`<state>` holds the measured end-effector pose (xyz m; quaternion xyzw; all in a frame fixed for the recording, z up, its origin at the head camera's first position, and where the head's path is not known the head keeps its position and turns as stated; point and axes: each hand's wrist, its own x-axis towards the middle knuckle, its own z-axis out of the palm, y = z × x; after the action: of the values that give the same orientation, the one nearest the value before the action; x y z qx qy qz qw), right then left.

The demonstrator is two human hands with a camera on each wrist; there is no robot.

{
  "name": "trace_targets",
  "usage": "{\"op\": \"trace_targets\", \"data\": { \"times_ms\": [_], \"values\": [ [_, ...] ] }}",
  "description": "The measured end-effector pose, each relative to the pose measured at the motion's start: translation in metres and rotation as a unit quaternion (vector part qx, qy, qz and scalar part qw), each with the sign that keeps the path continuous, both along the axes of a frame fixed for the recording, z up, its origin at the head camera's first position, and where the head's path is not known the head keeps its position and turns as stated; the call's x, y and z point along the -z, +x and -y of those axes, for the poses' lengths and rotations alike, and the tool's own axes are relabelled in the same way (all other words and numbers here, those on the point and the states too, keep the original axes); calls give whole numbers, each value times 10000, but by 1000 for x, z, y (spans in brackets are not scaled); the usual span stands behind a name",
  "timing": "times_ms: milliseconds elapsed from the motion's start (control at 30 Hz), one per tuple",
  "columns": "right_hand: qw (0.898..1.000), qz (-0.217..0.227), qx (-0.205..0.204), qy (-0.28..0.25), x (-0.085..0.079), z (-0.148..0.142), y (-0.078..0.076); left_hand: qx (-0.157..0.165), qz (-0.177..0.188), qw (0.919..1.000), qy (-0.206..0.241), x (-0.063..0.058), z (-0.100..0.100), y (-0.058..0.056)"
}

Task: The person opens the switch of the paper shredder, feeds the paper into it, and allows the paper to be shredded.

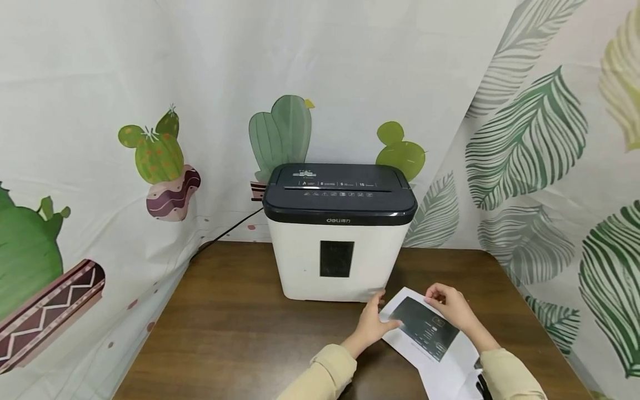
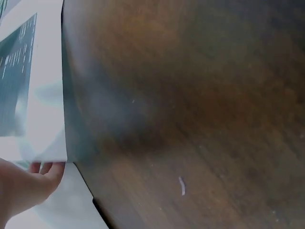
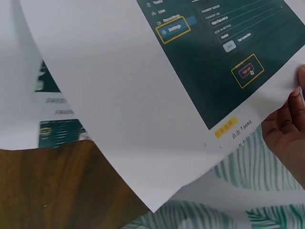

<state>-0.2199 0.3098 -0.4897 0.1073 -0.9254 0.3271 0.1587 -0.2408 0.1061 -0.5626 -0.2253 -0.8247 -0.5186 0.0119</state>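
Cactus-printed white cloth (image 1: pixel 210 66) backs a brown wooden worktop (image 1: pixel 235 322). Left hand (image 1: pixel 369 328) and right hand (image 1: pixel 447 305) pinch 1 dark-green-printed white paper sheet (image 1: pixel 422 325) near a black-lidded white plastic shredder (image 1: pixel 300 258); gripping looks done, slot (image 1: pixel 337 189) entry not yet.

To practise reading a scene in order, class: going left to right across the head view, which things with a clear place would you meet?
Large cactus print at the left edge → black cord → paper shredder → right hand → dark green leaf print at the right edge.
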Motion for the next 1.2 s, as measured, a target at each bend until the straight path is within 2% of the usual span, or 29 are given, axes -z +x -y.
{"op": "trace_targets", "data": {
  "times_ms": [67,200,300,567,667,833,1033,1200],
  "values": [
    [9998,119,-164,-41,-3,5,-2,-110,161,9998,65,-1,1,2],
    [9975,468,-518,-121,-6,12,-2,-318,283,9990,-153,-1,2,3],
    [9952,578,-775,-155,-8,15,-2,-317,320,9985,-295,-2,2,3],
    [9910,552,-1187,-269,-10,22,-1,-246,322,9991,101,6,4,3],
    [9893,621,-1286,-310,-10,26,-1,-298,274,9991,102,6,8,4],
    [9879,491,-1433,-334,-11,34,2,-353,251,9990,98,7,16,7],
    [9824,377,-1777,-434,-28,48,12,-407,100,9990,144,10,25,8],
    [9812,486,-1827,-387,-39,53,17,-385,143,9986,319,14,30,7]
  ]
}}
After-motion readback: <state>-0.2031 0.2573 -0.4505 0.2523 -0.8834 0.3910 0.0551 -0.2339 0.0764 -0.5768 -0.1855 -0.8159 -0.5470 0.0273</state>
